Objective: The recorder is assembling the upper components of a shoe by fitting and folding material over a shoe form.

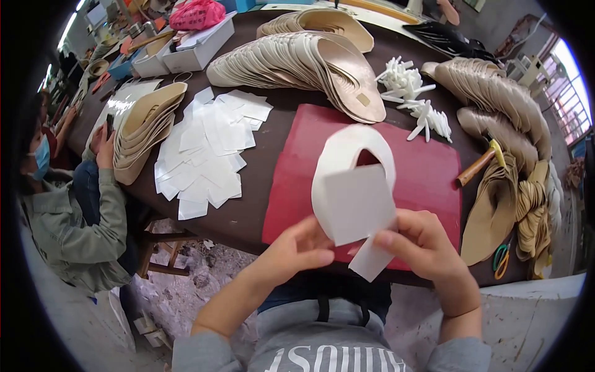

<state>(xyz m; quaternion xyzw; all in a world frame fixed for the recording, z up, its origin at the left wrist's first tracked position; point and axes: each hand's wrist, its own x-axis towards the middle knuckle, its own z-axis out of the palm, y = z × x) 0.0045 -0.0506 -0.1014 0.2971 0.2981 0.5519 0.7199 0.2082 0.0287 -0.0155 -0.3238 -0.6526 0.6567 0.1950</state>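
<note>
Over the red mat [427, 162], the right hand [427, 243] pinches a white strip [372, 260] beside a white square [359, 203]; the left hand [297, 248] curls its fingers near the square (whether gripping, I cannot tell). Behind, over the mat, is a white upper [338, 152].

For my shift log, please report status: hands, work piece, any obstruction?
Right hand pinching small white piece. Left hand at larger white square. Square partly covers white shoe upper.
</note>
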